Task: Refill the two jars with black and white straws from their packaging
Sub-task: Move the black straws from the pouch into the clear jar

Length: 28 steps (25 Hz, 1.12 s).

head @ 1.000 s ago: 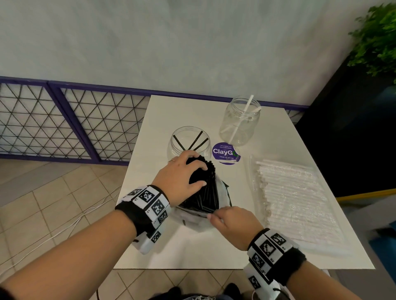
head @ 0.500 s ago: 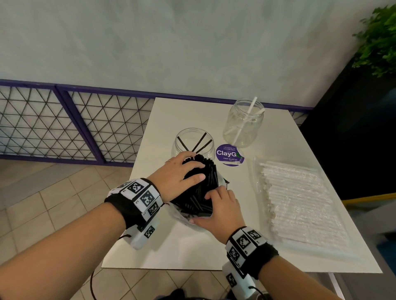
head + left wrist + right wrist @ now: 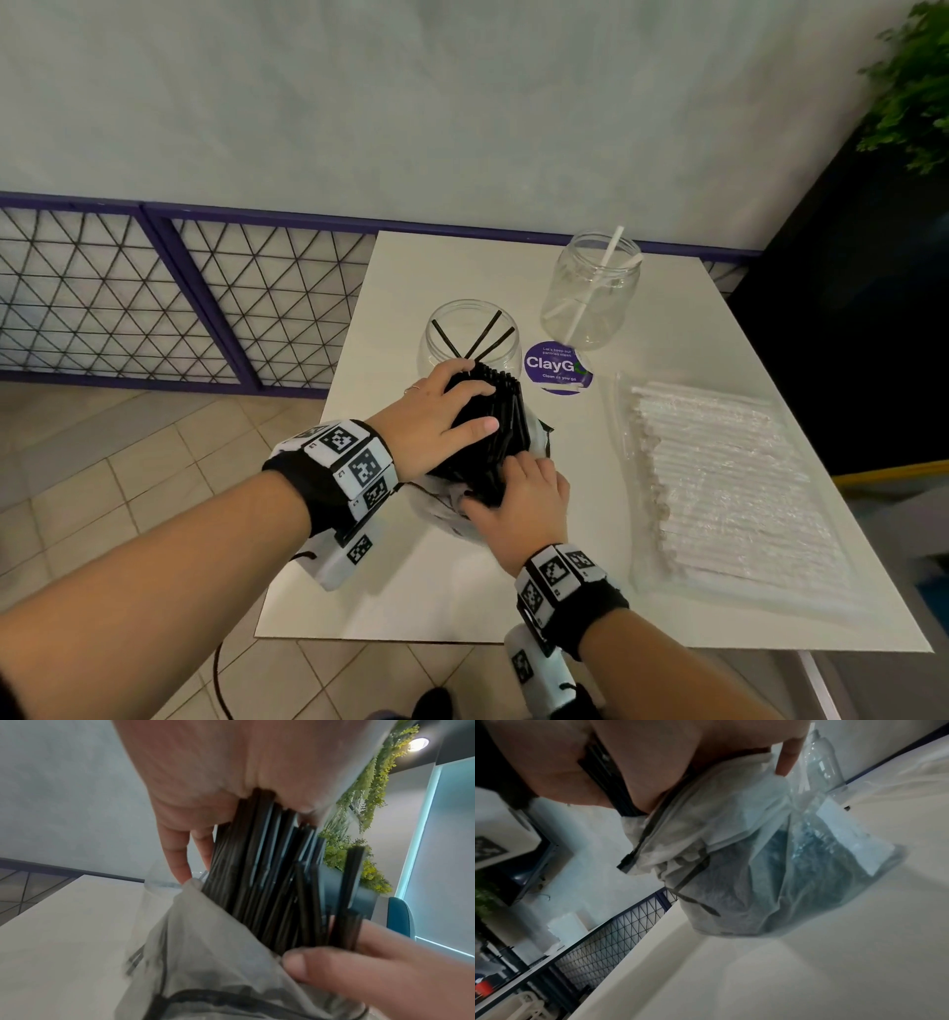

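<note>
Fingers of both hands curl round slim glossy black straws (image 3: 500, 426) in crinkled translucent bag (image 3: 452, 506).

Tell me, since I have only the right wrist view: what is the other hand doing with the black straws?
Observer: The left hand grips the top of the black straw bundle, above the plastic bag.
Operator: Anything in the jars?
Observer: The near jar holds three black straws; the far jar holds white ones.
Operator: And the white refill?
Observer: The white straw pack lies flat on the table, beyond the right hand, untouched.
</note>
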### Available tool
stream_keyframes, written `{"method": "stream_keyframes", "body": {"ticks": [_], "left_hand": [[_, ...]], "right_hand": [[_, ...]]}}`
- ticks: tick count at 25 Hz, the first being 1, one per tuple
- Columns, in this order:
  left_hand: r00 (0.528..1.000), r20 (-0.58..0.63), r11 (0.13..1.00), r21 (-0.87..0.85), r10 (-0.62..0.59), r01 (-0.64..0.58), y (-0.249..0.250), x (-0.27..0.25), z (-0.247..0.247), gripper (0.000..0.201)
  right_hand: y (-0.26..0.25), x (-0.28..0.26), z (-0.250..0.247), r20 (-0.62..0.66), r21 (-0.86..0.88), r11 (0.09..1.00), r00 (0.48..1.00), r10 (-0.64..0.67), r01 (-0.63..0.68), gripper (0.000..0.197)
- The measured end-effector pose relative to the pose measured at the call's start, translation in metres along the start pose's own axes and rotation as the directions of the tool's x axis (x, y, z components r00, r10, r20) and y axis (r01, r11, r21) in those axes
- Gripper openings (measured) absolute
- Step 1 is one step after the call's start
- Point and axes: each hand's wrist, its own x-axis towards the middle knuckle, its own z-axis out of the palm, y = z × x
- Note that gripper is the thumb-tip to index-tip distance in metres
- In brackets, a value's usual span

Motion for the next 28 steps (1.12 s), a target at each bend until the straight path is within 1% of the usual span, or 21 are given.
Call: {"method": "stream_keyframes", "body": {"ticks": [2, 4, 5, 7, 8, 9, 10, 11, 13, 14, 16, 18, 19, 20, 21, 22, 23, 24, 25, 27, 28], "left_hand": [[1.0, 0.009, 1.0, 0.011, 0.017, -0.017, -0.001, -0.001, 0.0, 0.082], [0.999, 0.011, 0.999, 0.01, 0.034, -0.034, 0.0, -0.002, 0.0, 0.08], [0.999, 0.011, 0.999, 0.005, 0.043, -0.044, 0.001, -0.002, 0.0, 0.08], [0.998, 0.018, 0.999, -0.007, 0.053, -0.053, 0.004, -0.003, -0.001, 0.082], [0.998, 0.023, 0.998, -0.006, 0.057, -0.057, 0.005, -0.005, -0.001, 0.085], [0.998, 0.023, 0.998, 0.006, 0.066, -0.066, 0.005, -0.006, -0.001, 0.089], [0.997, 0.017, 0.996, 0.03, 0.079, -0.08, 0.005, -0.006, 0.0, 0.091], [0.996, 0.009, 0.994, 0.05, 0.094, -0.094, 0.003, -0.007, 0.001, 0.091], [0.993, -0.012, 0.992, 0.049, 0.115, -0.114, -0.001, -0.006, 0.003, 0.085], [0.993, -0.022, 0.992, 0.044, 0.12, -0.119, -0.003, -0.006, 0.004, 0.08], [0.991, -0.035, 0.991, 0.044, 0.128, -0.127, -0.005, -0.005, 0.006, 0.074], [0.99, -0.044, 0.99, 0.044, 0.133, -0.131, -0.006, -0.004, 0.008, 0.073], [0.99, -0.047, 0.99, 0.042, 0.134, -0.132, -0.006, -0.004, 0.008, 0.073], [0.989, -0.048, 0.99, 0.038, 0.138, -0.137, -0.005, -0.005, 0.008, 0.073], [0.988, -0.051, 0.989, 0.039, 0.147, -0.145, -0.005, -0.005, 0.008, 0.071], [0.986, -0.053, 0.987, 0.049, 0.158, -0.156, -0.004, -0.005, 0.008, 0.07], [0.984, -0.053, 0.984, 0.065, 0.17, -0.167, -0.003, -0.006, 0.009, 0.068], [0.983, -0.054, 0.982, 0.08, 0.177, -0.172, -0.003, -0.007, 0.009, 0.067], [0.983, -0.056, 0.981, 0.089, 0.177, -0.171, -0.003, -0.009, 0.008, 0.067], [0.983, -0.074, 0.981, 0.108, 0.167, -0.158, -0.003, -0.012, 0.005, 0.066], [0.983, -0.096, 0.982, 0.119, 0.159, -0.147, -0.002, -0.013, 0.003, 0.068]], "right_hand": [[0.011, -0.003, -0.008, -0.019, 0.069, 0.997, 0.999, -0.045, 0.046, 0.048], [0.02, -0.004, -0.02, -0.022, 0.203, 0.978, 0.999, -0.034, 0.038, 0.031], [0.023, -0.004, -0.026, -0.035, 0.295, 0.955, 0.999, -0.022, 0.032, 0.022], [0.025, -0.002, -0.036, -0.097, 0.473, 0.881, 0.995, 0.02, 0.029, 0.003], [0.024, 0.0, -0.04, -0.113, 0.526, 0.851, 0.992, 0.053, 0.015, 0.007], [0.025, 0.003, -0.042, -0.098, 0.55, 0.835, 0.992, 0.079, -0.012, 0.015], [0.024, 0.005, -0.044, -0.059, 0.565, 0.824, 0.994, 0.094, -0.044, 0.025], [0.024, 0.008, -0.044, -0.002, 0.572, 0.817, 0.995, 0.096, -0.078, 0.039], [0.022, 0.015, -0.048, 0.115, 0.572, 0.81, 0.99, 0.077, -0.129, 0.068], [0.021, 0.017, -0.052, 0.145, 0.564, 0.815, 0.987, 0.063, -0.135, 0.078], [0.018, 0.021, -0.062, 0.216, 0.565, 0.816, 0.976, -0.004, -0.122, 0.085], [0.012, 0.02, -0.071, 0.331, 0.58, 0.807, 0.938, -0.107, -0.112, 0.088], [0.01, 0.019, -0.07, 0.345, 0.562, 0.822, 0.93, -0.129, -0.095, 0.094], [0.01, 0.019, -0.066, 0.322, 0.52, 0.851, 0.94, -0.116, -0.073, 0.104], [0.011, 0.02, -0.06, 0.284, 0.474, 0.877, 0.956, -0.068, -0.078, 0.115], [0.01, 0.022, -0.056, 0.25, 0.45, 0.887, 0.968, -0.016, -0.101, 0.121], [0.011, 0.024, -0.053, 0.222, 0.458, 0.88, 0.975, 0.028, -0.129, 0.121], [0.012, 0.026, -0.051, 0.206, 0.486, 0.863, 0.978, 0.041, -0.139, 0.113], [0.013, 0.028, -0.05, 0.197, 0.513, 0.846, 0.979, 0.046, -0.142, 0.098], [0.015, 0.027, -0.049, 0.186, 0.534, 0.831, 0.98, 0.062, -0.154, 0.061], [0.017, 0.026, -0.049, 0.177, 0.549, 0.82, 0.981, 0.075, -0.161, 0.051]]}}
